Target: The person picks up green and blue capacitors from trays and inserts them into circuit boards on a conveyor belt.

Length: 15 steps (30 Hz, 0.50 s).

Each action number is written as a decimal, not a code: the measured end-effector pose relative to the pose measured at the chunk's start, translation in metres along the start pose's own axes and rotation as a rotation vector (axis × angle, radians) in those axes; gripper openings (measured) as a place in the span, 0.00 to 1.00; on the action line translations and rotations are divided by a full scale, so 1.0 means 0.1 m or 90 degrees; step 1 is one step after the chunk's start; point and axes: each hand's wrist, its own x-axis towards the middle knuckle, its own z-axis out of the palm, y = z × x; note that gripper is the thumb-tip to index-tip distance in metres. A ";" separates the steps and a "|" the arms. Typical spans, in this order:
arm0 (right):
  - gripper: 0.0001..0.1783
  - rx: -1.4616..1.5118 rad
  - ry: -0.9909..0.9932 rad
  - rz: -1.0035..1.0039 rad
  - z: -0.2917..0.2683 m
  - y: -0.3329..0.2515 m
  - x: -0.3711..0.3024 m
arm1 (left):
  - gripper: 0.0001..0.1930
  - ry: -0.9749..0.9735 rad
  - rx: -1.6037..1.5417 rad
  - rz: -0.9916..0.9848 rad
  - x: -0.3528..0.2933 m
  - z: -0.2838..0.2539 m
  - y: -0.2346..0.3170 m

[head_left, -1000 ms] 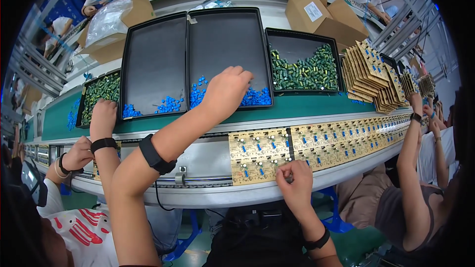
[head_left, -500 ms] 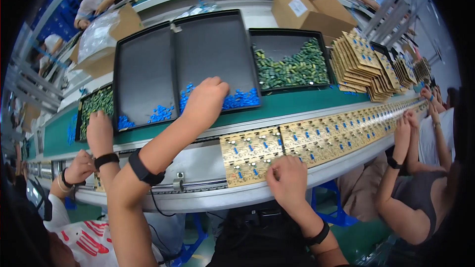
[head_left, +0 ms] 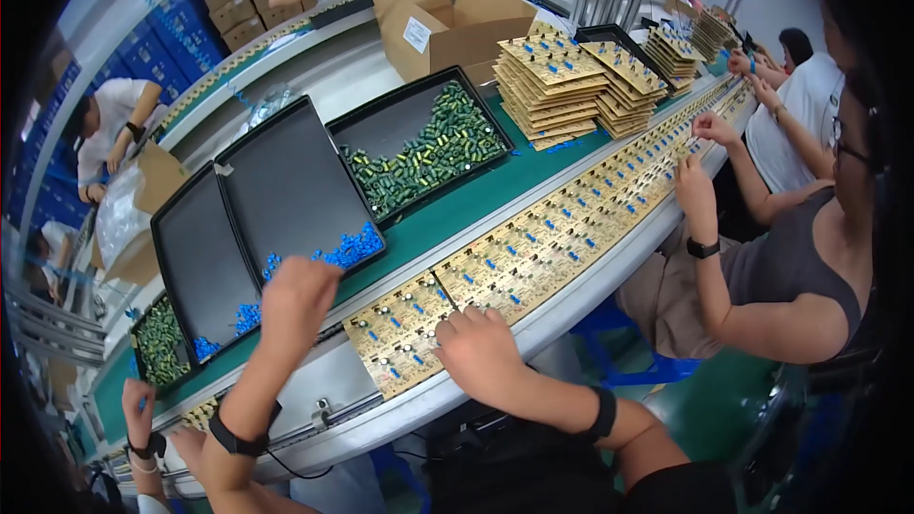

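Observation:
My left hand [head_left: 298, 303] hangs over the near edge of a black tray [head_left: 286, 162], beside a pile of small blue components [head_left: 350, 246]. Its fingers are curled together, and whatever they hold is hidden. My right hand [head_left: 479, 350] is low over tan circuit boards [head_left: 395, 309], close to the seam between two of them. Its fingers are bent and pressed together at the board's surface; I cannot make out anything in them. Blue components stand upright on the boards, along with small round parts. Both my wrists carry wide black bands.
Another black tray [head_left: 386, 124] holds green components [head_left: 428, 152]. Stacked boards [head_left: 547, 86] and an open cardboard box [head_left: 447, 29] stand behind the line. A co-worker's hand [head_left: 139, 403] is at my left beside a smaller green-filled tray [head_left: 162, 343]; a seated co-worker [head_left: 762, 266] works at right.
The view has swung right and tilted. My left hand has drawn back from above the blue pile toward the tray's near edge. My right hand stays near the board seam.

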 end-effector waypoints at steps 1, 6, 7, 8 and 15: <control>0.09 0.066 -0.046 -0.001 -0.10 0.06 0.04 | 0.09 -0.010 -0.049 0.030 -0.06 -0.02 0.10; 0.10 -0.005 0.050 -0.014 -0.45 0.74 0.96 | 0.12 -0.166 -0.214 0.113 -0.31 0.00 0.61; 0.10 -0.033 0.047 0.021 -0.52 0.87 1.18 | 0.12 -0.180 -0.206 0.150 -0.30 0.04 0.68; 0.11 -0.052 0.082 0.030 -0.49 1.04 1.36 | 0.12 -0.195 -0.198 0.189 -0.29 0.08 0.74; 0.10 0.022 -0.075 0.076 -0.23 1.36 1.83 | 0.15 -0.204 -0.066 0.325 -0.28 0.20 0.78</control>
